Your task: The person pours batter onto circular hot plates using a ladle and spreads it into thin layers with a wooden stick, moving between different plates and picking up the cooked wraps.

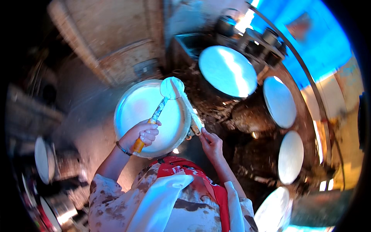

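Note:
My left hand grips the orange-yellow end of a round-headed ladle. White residue coats the ladle's shaft. Between the fingers of my right hand is a long, pale, flat stick, whose far end meets the ladle's head. Just below both tools stands a large round metal vessel. White matter fills much of the vessel's visible interior; I cannot tell whether it is liquid or powder. The ladle's head lies over the vessel's far right rim.
To the right, several round vessels with white tops stand on dark, littered ground. A kettle and a small metal pot are at the back. More metal pots sit at lower left. A wooden door rises beyond the vessel.

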Action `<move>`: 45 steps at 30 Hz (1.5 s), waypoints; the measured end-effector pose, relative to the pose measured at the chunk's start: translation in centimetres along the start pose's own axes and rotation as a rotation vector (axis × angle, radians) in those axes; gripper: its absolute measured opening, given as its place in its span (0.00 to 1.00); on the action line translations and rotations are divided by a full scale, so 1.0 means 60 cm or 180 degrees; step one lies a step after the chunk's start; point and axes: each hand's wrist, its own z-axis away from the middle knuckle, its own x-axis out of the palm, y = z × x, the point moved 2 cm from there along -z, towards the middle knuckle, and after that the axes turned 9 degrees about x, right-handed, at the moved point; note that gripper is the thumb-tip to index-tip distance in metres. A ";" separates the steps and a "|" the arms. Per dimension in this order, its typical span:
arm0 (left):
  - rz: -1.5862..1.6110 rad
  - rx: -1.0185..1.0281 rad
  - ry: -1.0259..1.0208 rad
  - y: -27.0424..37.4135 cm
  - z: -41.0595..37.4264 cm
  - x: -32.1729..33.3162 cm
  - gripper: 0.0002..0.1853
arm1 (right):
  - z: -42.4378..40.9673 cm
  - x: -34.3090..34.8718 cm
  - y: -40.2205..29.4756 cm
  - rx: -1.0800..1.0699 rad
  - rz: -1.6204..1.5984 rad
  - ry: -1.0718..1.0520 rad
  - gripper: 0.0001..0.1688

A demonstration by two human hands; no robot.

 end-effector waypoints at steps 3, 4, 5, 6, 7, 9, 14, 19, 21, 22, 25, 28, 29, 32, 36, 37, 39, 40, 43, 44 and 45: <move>-0.0789 -0.0346 -0.0080 -0.008 -0.061 0.077 0.10 | 0.043 -0.036 0.041 0.0068 -0.0047 0.0656 0.18; -0.1017 -0.0543 -0.0205 -0.014 -0.089 0.096 0.11 | 0.057 -0.049 0.056 0.0127 -0.0141 0.0966 0.17; -0.1191 -0.0762 -0.0322 -0.023 -0.118 0.116 0.11 | 0.075 -0.067 0.064 0.0294 -0.0155 0.1167 0.17; -0.1365 -0.0981 -0.0470 -0.039 -0.151 0.139 0.11 | 0.095 -0.092 0.071 0.0453 -0.0154 0.1387 0.17; -0.1541 -0.1247 -0.0652 -0.061 -0.186 0.164 0.11 | 0.121 -0.117 0.078 0.0644 -0.0130 0.1648 0.17; -0.1881 -0.1777 -0.0975 -0.126 -0.242 0.239 0.12 | 0.182 -0.165 0.097 0.0963 -0.0120 0.2213 0.16; -0.2017 -0.2925 -0.1854 -0.317 -0.319 0.375 0.15 | 0.328 -0.250 0.128 0.1307 -0.0206 0.3585 0.13; -0.2693 -0.3931 -0.2485 -0.606 -0.303 0.518 0.16 | 0.507 -0.294 0.184 0.1901 -0.0742 0.5003 0.15; -0.3227 -0.4188 -0.2682 -0.704 -0.298 0.537 0.15 | 0.552 -0.285 0.196 0.2273 -0.1278 0.5343 0.16; -0.3543 -0.4266 -0.2827 -0.758 -0.289 0.546 0.15 | 0.579 -0.289 0.197 0.2455 -0.1319 0.5535 0.16; -0.3850 -0.4558 -0.3040 -0.900 -0.259 0.539 0.18 | 0.646 -0.294 0.207 0.2856 -0.1410 0.6031 0.14; -0.4197 -0.4634 -0.3325 -1.003 -0.234 0.504 0.19 | 0.663 -0.291 0.216 0.3109 -0.1426 0.6650 0.12; -0.4367 -0.4547 -0.3451 -1.031 -0.225 0.492 0.19 | 0.668 -0.289 0.224 0.3164 -0.1440 0.6810 0.12; -0.4591 -0.4279 -0.4159 -1.116 -0.232 0.464 0.29 | 0.688 -0.265 0.293 0.3085 -0.1570 0.7231 0.10; -0.4686 -0.3274 -0.5296 -1.209 -0.296 0.419 0.37 | 0.677 -0.267 0.362 0.2723 -0.2430 0.7579 0.05; -0.4660 -0.2989 -0.5669 -1.221 -0.299 0.430 0.36 | 0.675 -0.266 0.374 0.2729 -0.2407 0.7667 0.05; -0.4880 -0.2623 -0.6029 -1.231 -0.307 0.454 0.33 | 0.664 -0.272 0.400 0.3012 -0.2303 0.7884 0.06; -0.4944 -0.2446 -0.6268 -1.237 -0.308 0.470 0.32 | 0.657 -0.278 0.415 0.2918 -0.2206 0.7955 0.07; -0.4365 -0.0922 -0.7023 -1.286 -0.372 0.447 0.29 | 0.616 -0.351 0.400 0.2655 -0.2953 0.7918 0.07; -0.3993 -0.0252 -0.7235 -1.303 -0.388 0.436 0.28 | 0.605 -0.372 0.377 0.2293 -0.3489 0.7856 0.07; -0.4076 -0.0434 -0.7257 -1.306 -0.387 0.444 0.27 | 0.604 -0.373 0.379 0.2293 -0.3480 0.8017 0.06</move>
